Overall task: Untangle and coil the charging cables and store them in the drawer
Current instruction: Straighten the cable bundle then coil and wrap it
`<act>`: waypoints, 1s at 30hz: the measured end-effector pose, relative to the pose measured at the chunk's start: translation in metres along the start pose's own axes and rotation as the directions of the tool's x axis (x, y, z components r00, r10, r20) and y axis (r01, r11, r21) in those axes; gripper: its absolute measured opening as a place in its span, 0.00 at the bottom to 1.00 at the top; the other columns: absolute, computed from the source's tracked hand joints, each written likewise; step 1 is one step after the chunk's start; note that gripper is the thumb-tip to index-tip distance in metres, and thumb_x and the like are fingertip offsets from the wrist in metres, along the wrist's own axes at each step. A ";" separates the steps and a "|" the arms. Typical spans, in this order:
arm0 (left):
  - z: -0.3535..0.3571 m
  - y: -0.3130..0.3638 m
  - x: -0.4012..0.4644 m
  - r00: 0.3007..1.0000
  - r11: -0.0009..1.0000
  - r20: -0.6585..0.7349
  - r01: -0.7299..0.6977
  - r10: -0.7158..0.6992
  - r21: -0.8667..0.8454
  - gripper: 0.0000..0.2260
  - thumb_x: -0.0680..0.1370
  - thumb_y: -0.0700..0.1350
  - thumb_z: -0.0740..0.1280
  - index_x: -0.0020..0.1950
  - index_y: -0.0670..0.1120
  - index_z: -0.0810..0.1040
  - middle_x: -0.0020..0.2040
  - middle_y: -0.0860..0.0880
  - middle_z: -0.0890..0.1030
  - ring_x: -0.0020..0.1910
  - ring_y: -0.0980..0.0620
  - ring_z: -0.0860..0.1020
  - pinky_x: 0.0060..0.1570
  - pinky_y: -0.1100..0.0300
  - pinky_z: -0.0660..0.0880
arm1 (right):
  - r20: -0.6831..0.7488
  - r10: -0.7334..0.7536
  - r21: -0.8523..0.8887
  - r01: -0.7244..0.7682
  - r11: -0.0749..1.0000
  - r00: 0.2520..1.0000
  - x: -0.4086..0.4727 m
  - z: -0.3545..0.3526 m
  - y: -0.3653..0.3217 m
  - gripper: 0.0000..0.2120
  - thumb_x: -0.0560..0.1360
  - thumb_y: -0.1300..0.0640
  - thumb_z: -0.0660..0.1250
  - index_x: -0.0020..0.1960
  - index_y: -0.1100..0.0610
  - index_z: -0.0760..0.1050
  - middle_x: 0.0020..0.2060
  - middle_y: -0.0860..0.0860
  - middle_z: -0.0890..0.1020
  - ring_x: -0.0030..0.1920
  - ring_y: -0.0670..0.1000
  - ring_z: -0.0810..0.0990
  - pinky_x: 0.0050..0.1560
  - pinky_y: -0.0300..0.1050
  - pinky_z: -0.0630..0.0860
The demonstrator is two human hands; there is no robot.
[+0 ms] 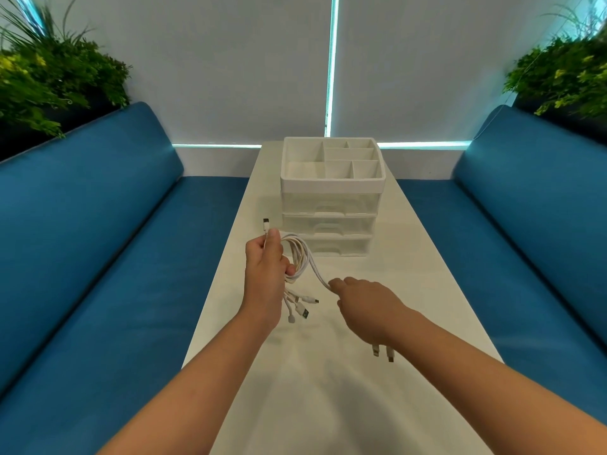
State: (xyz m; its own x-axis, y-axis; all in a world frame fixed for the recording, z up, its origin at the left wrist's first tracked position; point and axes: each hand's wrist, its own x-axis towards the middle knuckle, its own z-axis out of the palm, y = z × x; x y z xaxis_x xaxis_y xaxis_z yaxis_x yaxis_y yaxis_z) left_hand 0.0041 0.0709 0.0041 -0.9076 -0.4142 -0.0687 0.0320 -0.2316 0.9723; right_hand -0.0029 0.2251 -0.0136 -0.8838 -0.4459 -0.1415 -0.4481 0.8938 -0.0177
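1. White charging cables (300, 257) gathered in loops, held up over the tabletop (328, 372), in front of the drawer unit (328, 221).
2. Left hand (266, 267) curled round the loop bundle, thumb side up; one connector (266, 222) sticking out above the fist, several plugs (300, 307) dangling below it.
3. Right hand (364, 303) closed on a single strand (320, 274) that runs from the bundle; whether pinched or wrapped cannot be told from this angle. Two more plug ends (382, 353) hanging beneath the right wrist.
4. Step in hand, as judged: feeding the free strand onto the coil, or drawing it clear of the others.
5. To do it well: keep the left grip firm enough to pin the loops but loose enough to admit a new turn; let the strand slide through the right fingers instead of tugging; match each new loop to those already made; watch that the dangling plugs do not catch in the turns.
6. Risk: a hard pull may tighten any knot hidden inside the fist.
7. Drawers all appear closed, the divided tray (331, 162) on top bare; one hand must be freed to pull a drawer handle (328, 228) before storing.
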 end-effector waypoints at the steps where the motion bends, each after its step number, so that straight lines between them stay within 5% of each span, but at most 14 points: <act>1: -0.001 0.001 0.001 1.000 0.998 0.000 0.027 -0.027 -0.052 0.08 0.83 0.51 0.59 0.53 0.48 0.72 0.39 0.51 0.69 0.33 0.54 0.68 0.41 0.57 0.69 | -0.023 -0.018 -0.031 0.018 0.999 1.000 -0.001 0.001 0.000 0.23 0.79 0.63 0.57 0.73 0.56 0.59 0.58 0.55 0.74 0.54 0.57 0.76 0.46 0.46 0.65; 5: -0.006 0.003 0.004 0.999 0.995 0.014 0.040 -0.039 -0.095 0.07 0.79 0.42 0.56 0.43 0.47 0.69 0.36 0.49 0.66 0.29 0.54 0.65 0.36 0.56 0.67 | -0.056 -0.046 -0.058 0.043 0.997 0.997 -0.001 -0.001 0.004 0.29 0.76 0.67 0.57 0.76 0.57 0.55 0.59 0.55 0.72 0.44 0.55 0.72 0.43 0.45 0.63; 9: -0.005 0.005 0.003 1.000 0.998 0.010 -0.008 0.009 -0.059 0.06 0.80 0.40 0.55 0.46 0.48 0.70 0.37 0.49 0.66 0.29 0.55 0.66 0.41 0.54 0.67 | 0.017 -0.034 0.094 0.032 0.995 0.999 0.001 -0.001 0.005 0.27 0.80 0.61 0.58 0.76 0.55 0.55 0.56 0.56 0.76 0.50 0.57 0.77 0.47 0.50 0.75; 13: -0.003 0.009 0.006 0.999 0.998 -0.010 -0.037 0.037 -0.056 0.05 0.81 0.40 0.55 0.50 0.47 0.69 0.35 0.51 0.67 0.30 0.56 0.67 0.45 0.53 0.68 | -0.006 -0.016 0.225 0.017 0.974 1.000 -0.009 0.001 -0.005 0.25 0.82 0.51 0.55 0.76 0.50 0.50 0.47 0.58 0.79 0.40 0.57 0.74 0.41 0.47 0.69; 15: 0.000 0.009 0.006 0.999 0.998 -0.003 -0.053 0.053 -0.020 0.06 0.82 0.42 0.55 0.56 0.47 0.68 0.36 0.50 0.68 0.33 0.55 0.68 0.45 0.55 0.70 | -0.028 -0.040 0.208 0.045 0.977 0.999 -0.015 0.002 -0.014 0.23 0.82 0.52 0.54 0.74 0.53 0.53 0.44 0.57 0.78 0.41 0.59 0.75 0.39 0.47 0.67; 19: 0.002 0.004 0.004 0.996 0.994 -0.014 -0.084 0.085 0.072 0.07 0.83 0.44 0.53 0.60 0.49 0.65 0.42 0.48 0.70 0.39 0.54 0.70 0.41 0.61 0.69 | -0.055 -0.079 -0.044 0.076 0.996 0.995 -0.013 -0.003 -0.025 0.34 0.78 0.63 0.57 0.79 0.55 0.44 0.56 0.56 0.78 0.51 0.59 0.77 0.44 0.48 0.67; 25: 0.006 -0.005 -0.002 0.997 0.988 0.048 -0.064 0.058 0.142 0.07 0.84 0.45 0.53 0.62 0.48 0.65 0.43 0.48 0.72 0.37 0.55 0.71 0.39 0.64 0.71 | -0.116 -0.343 -0.332 0.289 0.898 0.932 -0.006 -0.035 -0.033 0.16 0.79 0.63 0.54 0.63 0.59 0.73 0.56 0.56 0.75 0.55 0.57 0.73 0.48 0.47 0.64; 30: 0.000 -0.007 -0.013 0.958 0.985 0.270 0.057 -0.101 0.164 0.08 0.84 0.46 0.57 0.62 0.46 0.69 0.46 0.48 0.79 0.38 0.56 0.78 0.32 0.66 0.76 | -0.074 -0.533 -0.319 0.487 0.813 0.843 0.003 -0.055 -0.024 0.14 0.80 0.60 0.57 0.61 0.54 0.76 0.59 0.51 0.78 0.56 0.54 0.77 0.51 0.47 0.68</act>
State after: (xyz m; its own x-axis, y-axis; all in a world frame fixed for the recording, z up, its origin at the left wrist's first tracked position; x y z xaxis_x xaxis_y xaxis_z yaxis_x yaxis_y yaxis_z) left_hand 0.0157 0.0779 -0.0015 -0.9854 -0.1354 -0.1033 -0.0891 -0.1070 0.9903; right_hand -0.0016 0.1997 0.0410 -0.5156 -0.8560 -0.0364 -0.8374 0.4945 0.2327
